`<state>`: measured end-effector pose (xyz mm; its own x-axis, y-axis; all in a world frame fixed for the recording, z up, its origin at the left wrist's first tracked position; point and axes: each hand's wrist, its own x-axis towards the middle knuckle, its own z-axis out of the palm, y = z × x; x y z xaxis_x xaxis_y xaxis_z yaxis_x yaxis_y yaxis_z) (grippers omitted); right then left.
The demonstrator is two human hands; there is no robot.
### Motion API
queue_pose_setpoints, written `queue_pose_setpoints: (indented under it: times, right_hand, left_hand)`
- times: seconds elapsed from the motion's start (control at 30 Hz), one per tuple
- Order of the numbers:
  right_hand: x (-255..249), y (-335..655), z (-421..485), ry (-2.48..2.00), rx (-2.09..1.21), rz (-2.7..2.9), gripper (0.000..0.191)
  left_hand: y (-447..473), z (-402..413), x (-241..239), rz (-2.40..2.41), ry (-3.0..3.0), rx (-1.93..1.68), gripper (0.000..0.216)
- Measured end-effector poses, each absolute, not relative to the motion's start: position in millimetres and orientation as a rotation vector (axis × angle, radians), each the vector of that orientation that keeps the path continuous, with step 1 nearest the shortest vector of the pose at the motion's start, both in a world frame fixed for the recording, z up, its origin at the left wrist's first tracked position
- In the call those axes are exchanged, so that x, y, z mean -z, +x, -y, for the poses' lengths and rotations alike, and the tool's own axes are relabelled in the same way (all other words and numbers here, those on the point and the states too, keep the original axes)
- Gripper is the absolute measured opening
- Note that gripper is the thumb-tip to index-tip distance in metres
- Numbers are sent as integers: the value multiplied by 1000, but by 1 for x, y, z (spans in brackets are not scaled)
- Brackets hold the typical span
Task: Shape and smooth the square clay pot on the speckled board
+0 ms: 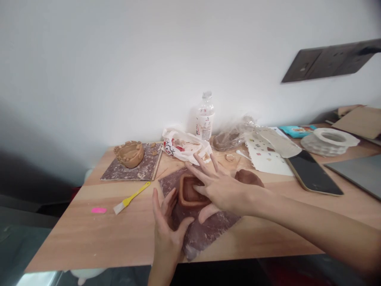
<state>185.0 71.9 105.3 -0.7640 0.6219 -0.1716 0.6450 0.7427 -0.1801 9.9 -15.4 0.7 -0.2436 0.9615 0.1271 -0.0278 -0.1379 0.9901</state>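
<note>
A small rectangular clay box (182, 201) with raised walls and a hollow middle sits on a dark, clay-smeared board (205, 234). My right hand (217, 186) reaches over it from the right, fingers spread, one finger dipping inside the hollow and the thumb near the front wall. At the box's left front corner is my left hand (169, 222), its fingers apart and thumb pointing right; whether it touches the wall I cannot tell. Behind my right wrist lies a lump of brown clay (249, 178), partly hidden.
Left are a clay bowl (131, 155) on another board (119, 173), a yellow brush (132, 200) and a pink piece (99, 210). Behind stand a plastic bottle (205, 119), a white bag (187, 147) and plastic-wrapped clay (228, 139). A phone (315, 172) and white vase (326, 143) are right.
</note>
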Motion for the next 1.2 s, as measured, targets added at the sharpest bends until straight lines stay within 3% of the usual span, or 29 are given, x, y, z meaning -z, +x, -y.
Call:
queue_pose_setpoints:
  times: [0.23, 0.43, 0.9, 1.1, 1.2]
  right_hand:
    - [-107, 189, -73, 979, 543, -2829, 73]
    - [-96, 176, -72, 1027, 583, -2918, 80]
    - [-109, 170, -64, 1031, 902, -2803, 67]
    - [-104, 176, -63, 1318, 841, -3047, 58]
    - [-112, 188, -64, 1609, 1260, -3022, 55]
  left_hand:
    - [9, 14, 6, -1286, 1167, -1532, 108]
    - [9, 15, 7, -1310, 1152, -1541, 106]
    - [16, 19, -5, -1299, 1094, -1510, 108]
    - [13, 17, -6, -1339, 1081, -1471, 113]
    - [11, 16, -3, -1360, 1097, -1473, 112]
